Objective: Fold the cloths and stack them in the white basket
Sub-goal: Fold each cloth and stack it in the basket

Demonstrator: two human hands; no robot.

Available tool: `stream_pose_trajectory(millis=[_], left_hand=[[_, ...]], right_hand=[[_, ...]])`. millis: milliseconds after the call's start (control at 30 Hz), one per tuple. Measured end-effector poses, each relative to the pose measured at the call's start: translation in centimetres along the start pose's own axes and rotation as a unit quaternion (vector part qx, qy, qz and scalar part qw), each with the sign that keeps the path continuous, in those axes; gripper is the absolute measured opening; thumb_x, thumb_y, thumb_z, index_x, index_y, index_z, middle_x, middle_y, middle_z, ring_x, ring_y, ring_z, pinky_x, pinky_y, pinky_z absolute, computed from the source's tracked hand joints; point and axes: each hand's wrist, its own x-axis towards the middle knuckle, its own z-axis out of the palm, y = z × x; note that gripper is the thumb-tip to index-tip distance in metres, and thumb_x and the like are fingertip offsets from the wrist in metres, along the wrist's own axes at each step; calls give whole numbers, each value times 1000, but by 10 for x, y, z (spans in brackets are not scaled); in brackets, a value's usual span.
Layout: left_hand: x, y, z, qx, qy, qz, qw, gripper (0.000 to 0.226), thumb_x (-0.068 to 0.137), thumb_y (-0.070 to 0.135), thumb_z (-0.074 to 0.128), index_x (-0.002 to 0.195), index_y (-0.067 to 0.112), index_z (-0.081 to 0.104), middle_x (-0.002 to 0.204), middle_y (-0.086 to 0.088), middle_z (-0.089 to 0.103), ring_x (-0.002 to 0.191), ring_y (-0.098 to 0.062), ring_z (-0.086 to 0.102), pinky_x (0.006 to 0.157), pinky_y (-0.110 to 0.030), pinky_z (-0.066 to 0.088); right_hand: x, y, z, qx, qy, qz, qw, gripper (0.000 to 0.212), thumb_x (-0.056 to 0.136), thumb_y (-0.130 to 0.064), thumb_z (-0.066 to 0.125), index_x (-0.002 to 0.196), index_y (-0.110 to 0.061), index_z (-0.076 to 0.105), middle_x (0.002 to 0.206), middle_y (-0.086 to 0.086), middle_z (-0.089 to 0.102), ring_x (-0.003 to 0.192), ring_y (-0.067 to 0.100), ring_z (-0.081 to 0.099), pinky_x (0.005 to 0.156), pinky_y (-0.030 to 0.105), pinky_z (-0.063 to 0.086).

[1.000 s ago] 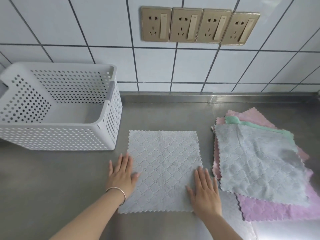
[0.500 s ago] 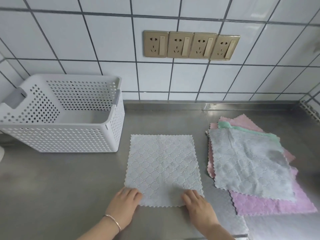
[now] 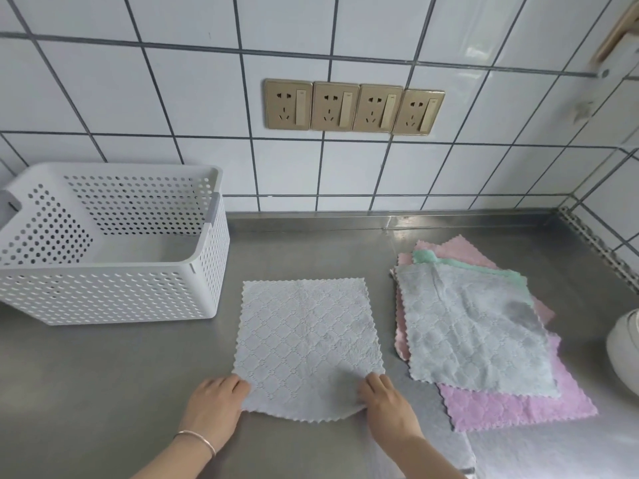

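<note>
You are pinching the near corners of the grey cloth (image 3: 306,344), lying flat on the bench (image 3: 103,375) just right of the white basket (image 3: 114,299), with your left hand (image 3: 216,404) and right hand (image 3: 387,401), fingertips curling hidden under its edge.

The flat cloth (image 3: 307,344) in the middle is pale grey with a quilted diamond pattern and zigzag edges. The pile on the right has a grey cloth (image 3: 473,333) on top, mint green (image 3: 428,258) peeking out at the far side, pink (image 3: 456,248) and lilac (image 3: 511,409) underneath. White basket (image 3: 107,295) full of dot holes, gold sockets (image 3: 354,107), white tiles (image 3: 103,91) with dark grout
</note>
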Motion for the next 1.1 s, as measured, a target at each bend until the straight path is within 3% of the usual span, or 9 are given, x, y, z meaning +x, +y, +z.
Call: stream_pose_trajectory(millis=[67,133,300,400,500,600,833,967,1100], left_hand=[[0,-3,-4,-24,-22,-6,999,31,55,17,50,81,34,46,66,13,61,48,-13,60,38,-18,42],[-1,-8,-11,-52,-39,-31,997,44,50,13,71,82,41,59,78,23,65,58,-5,63,39,-12,35],[0,-21,-27,-214,-14,-65,975,54,72,3,55,100,50,60,92,38,59,101,6,52,83,-3,33],[1,-20,-47,-306,-49,-123,943,65,83,-2,55,83,63,59,85,35,65,91,18,55,79,1,37],[2,-19,-62,-320,-132,-140,928,39,91,13,55,76,48,67,76,27,67,69,9,57,64,-8,38],[3,-16,-69,-262,-226,-124,930,35,94,22,50,62,36,50,56,20,56,51,5,45,52,-13,29],[6,-16,-60,-232,-414,-145,868,31,95,29,48,66,26,39,66,12,51,58,6,52,61,-8,44],[15,-19,-58,-285,-361,-193,867,25,95,27,50,70,23,48,68,9,53,60,1,54,61,-10,47],[27,-21,-51,-425,-232,-298,823,21,94,18,54,90,0,63,84,-14,68,72,-17,62,75,-30,55]], right_hand=[[-3,4,-5,-1,4,13,1000,32,36,-4,71,55,-24,55,70,-9,45,59,9,43,38,17,36],[-6,5,-10,16,4,22,1000,28,42,-7,76,51,-24,55,66,-10,48,52,10,50,37,17,38],[-11,13,-26,156,4,18,988,17,56,-8,65,65,-21,59,79,-15,61,85,2,51,61,11,44],[-6,12,-48,264,-43,81,960,16,75,-10,53,78,-24,61,88,-9,67,86,-2,60,70,15,46],[0,14,-71,280,-127,113,945,24,84,-9,51,69,-26,45,65,-6,55,57,2,49,53,14,34],[1,20,-78,253,-223,124,933,26,85,-11,50,66,-26,40,63,-8,45,56,3,39,54,18,30],[5,20,-79,195,-429,120,874,32,87,-20,48,59,-24,33,63,-11,35,55,3,32,51,17,25],[16,26,-76,267,-372,197,867,33,86,-16,52,58,-20,36,59,-8,34,50,4,31,44,14,22],[27,29,-72,375,-192,299,857,29,89,-16,59,64,-14,44,57,-2,35,51,10,31,47,20,21]])
